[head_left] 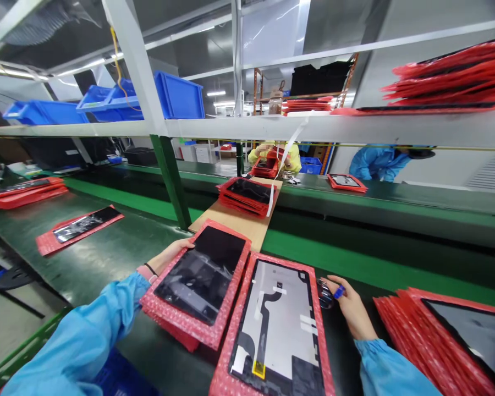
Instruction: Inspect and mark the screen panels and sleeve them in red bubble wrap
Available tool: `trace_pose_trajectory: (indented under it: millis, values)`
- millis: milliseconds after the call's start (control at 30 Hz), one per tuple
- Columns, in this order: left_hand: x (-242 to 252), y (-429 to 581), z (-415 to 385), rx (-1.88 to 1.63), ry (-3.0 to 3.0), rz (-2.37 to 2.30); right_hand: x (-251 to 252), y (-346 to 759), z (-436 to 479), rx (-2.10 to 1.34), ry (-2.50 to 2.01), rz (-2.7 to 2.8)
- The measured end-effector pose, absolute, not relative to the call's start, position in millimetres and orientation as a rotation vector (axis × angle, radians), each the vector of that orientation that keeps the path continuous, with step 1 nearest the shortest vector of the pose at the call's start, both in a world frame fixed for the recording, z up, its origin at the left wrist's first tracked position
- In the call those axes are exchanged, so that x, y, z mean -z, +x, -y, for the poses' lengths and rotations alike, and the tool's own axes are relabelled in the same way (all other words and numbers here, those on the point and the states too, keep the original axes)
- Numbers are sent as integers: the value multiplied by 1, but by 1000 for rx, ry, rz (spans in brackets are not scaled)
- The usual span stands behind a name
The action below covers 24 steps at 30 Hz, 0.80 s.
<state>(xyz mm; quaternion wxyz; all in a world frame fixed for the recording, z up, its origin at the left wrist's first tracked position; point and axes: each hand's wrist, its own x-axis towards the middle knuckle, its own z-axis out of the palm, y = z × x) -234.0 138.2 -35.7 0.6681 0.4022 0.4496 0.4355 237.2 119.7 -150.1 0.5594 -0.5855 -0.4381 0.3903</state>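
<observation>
My left hand (pixel 171 256) grips the upper left edge of a dark glossy screen panel (pixel 206 269), which lies on red bubble wrap above more wrapped sheets. Its thumb is on top, and the other fingers are mostly hidden. Right beside it lies another screen panel (pixel 289 308), back side up on red bubble wrap, with a grey back, black flex cable and yellow-edged tab. At that panel's right edge, my right hand (pixel 350 308) is closed on a small blue object (pixel 339 292). A round, shiny dark thing (pixel 325 294) is by its fingertips; its kind is unclear.
Red-wrapped panels are stacked at right (pixel 445 335), on a wooden board (pixel 214 220) ahead, and far left (pixel 25 192). A single panel (pixel 84 224) lies left. A green post (pixel 171 181) and overhead shelf (pixel 272 127) stand ahead. Two people work across the bench.
</observation>
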Motion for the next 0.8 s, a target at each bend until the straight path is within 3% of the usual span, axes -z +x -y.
trace_pose_trajectory:
  millis: [233, 433, 700, 800]
  values:
    - [57, -268, -146, -992, 1039, -1266, 147, 233, -113, -961, -1367, 954]
    - [56, -275, -153, -1078, 1223, -1619, 115, 228, -81, -863, -1274, 956]
    - [29, -202, -129, -1073, 1407, -1570, 62, 180, -12, -1497, -1023, 1144]
    - [31, -151, -107, -890, 1338, -1346, 65, 164, -5, -1507, -1065, 1245]
